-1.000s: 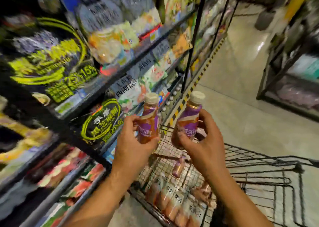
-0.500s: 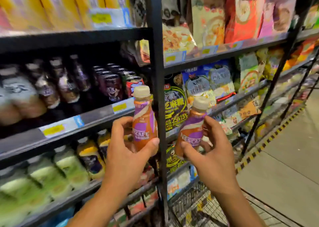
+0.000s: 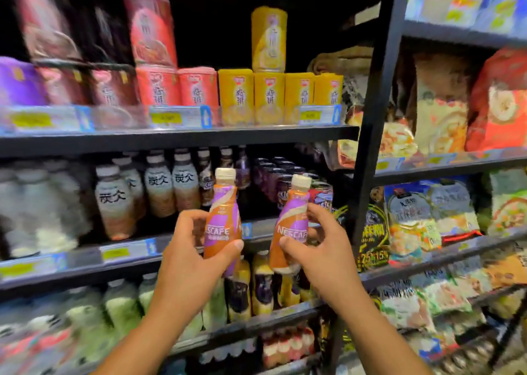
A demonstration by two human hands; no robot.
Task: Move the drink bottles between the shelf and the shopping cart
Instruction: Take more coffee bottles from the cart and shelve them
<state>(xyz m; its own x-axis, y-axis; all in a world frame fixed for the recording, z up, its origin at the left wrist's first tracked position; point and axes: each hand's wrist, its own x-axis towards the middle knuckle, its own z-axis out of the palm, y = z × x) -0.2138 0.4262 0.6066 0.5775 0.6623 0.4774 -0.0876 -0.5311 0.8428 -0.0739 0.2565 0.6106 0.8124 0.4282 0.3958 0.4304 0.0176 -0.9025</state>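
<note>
The left hand [image 3: 185, 260] grips one bottle [image 3: 224, 217] and the right hand [image 3: 325, 254] grips another bottle [image 3: 291, 226], both upright before the middle shelf's [image 3: 85, 256] front edge, near a seemingly open gap.

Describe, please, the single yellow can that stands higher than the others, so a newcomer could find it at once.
Start at the black upright post and look left to the top drinks shelf. A row of yellow cans stands near the shelf's right end. The lone yellow can stands on top of that row, the only yellow one on a second tier.
</note>
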